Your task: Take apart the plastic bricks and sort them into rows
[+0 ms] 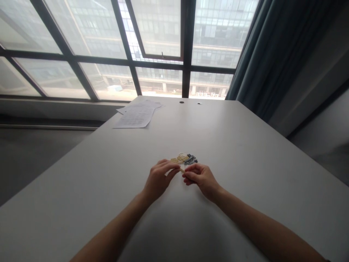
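Between my two hands is a small pale yellow piece (182, 170), pinched at its left end by my left hand (160, 177) and at its right end by my right hand (201, 178). Just beyond the fingertips, a group of small yellow pieces (180, 158) lies on the white table (174, 138). Beside them on the right are several dark grey pieces (191, 159). My fingers partly hide the near side of these pieces, and their exact shapes are too small to tell.
Printed sheets of paper (136, 114) lie overlapping at the table's far left. Two small round fittings, one dark (181, 102) and one partly white (200, 103), sit near the far edge. Windows stand beyond, with a dark curtain (261, 62) on the right.
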`<state>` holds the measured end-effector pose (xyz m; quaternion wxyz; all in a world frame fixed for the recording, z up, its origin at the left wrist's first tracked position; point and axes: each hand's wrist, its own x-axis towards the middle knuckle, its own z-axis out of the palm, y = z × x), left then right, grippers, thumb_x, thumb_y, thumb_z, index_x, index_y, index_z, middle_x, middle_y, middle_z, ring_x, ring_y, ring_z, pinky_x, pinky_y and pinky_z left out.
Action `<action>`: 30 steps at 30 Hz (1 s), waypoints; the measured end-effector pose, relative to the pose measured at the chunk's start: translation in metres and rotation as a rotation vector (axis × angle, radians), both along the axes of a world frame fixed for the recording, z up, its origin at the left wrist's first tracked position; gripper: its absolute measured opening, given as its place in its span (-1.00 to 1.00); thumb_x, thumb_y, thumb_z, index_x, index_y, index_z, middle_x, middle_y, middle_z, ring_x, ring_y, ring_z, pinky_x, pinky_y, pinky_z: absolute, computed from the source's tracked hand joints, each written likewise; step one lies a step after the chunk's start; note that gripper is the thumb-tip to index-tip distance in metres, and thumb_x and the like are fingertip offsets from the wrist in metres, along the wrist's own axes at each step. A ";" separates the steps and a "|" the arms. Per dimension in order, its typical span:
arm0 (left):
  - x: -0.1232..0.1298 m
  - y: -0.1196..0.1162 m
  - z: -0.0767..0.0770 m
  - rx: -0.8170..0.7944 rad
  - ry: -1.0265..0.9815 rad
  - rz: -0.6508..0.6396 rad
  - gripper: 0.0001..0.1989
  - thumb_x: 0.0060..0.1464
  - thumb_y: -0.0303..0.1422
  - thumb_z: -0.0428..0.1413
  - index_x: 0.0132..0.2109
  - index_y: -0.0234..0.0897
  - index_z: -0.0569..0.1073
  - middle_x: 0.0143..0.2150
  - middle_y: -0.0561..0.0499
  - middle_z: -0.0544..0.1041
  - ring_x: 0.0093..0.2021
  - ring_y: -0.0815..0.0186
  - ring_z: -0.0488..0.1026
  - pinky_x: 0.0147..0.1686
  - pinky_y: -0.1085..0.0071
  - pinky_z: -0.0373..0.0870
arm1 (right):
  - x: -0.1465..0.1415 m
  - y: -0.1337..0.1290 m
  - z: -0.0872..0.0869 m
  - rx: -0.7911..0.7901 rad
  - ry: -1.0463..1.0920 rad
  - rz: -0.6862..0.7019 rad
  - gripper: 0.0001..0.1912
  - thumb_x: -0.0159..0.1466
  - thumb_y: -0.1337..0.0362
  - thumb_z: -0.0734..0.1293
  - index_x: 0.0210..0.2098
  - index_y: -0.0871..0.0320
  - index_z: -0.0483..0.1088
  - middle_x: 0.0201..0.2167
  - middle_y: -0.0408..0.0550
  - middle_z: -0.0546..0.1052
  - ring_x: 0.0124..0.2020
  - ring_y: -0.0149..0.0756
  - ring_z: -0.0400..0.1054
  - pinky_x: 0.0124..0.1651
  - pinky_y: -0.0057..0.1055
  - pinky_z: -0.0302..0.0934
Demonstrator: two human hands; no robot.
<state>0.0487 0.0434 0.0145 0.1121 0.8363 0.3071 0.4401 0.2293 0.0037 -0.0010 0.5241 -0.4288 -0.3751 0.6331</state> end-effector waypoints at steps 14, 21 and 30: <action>-0.012 -0.005 0.000 -0.617 -0.160 0.032 -0.90 -0.08 -0.32 0.25 -0.39 -0.26 0.57 -0.44 0.06 0.60 -0.39 0.31 0.52 -0.28 0.45 0.42 | -0.006 0.001 -0.002 0.069 0.004 -0.196 -0.62 -0.08 0.16 0.55 -0.39 0.20 0.38 -0.55 -0.15 0.53 -0.54 -0.38 0.42 -0.37 -0.39 0.37; -0.012 -0.018 -0.010 -0.404 0.094 -0.084 -0.96 0.01 -0.37 0.20 -0.36 -0.23 0.52 -0.38 0.06 0.57 -0.34 0.33 0.49 -0.25 0.43 0.40 | -0.008 0.010 0.001 0.076 -0.073 -0.092 -0.70 -0.05 0.20 0.51 -0.45 0.20 0.37 -0.58 -0.16 0.51 -0.56 -0.43 0.38 -0.42 -0.45 0.31; -0.039 -0.016 -0.019 -0.053 0.281 0.004 -0.58 -0.02 -0.30 0.24 0.02 -0.21 0.41 -0.08 -0.09 0.52 -0.05 0.16 0.39 0.00 0.19 0.32 | -0.039 0.021 -0.015 0.138 -0.223 0.024 -0.80 0.02 0.25 0.43 -0.48 0.19 0.33 -0.63 -0.22 0.44 -0.60 -0.43 0.34 -0.46 -0.46 0.28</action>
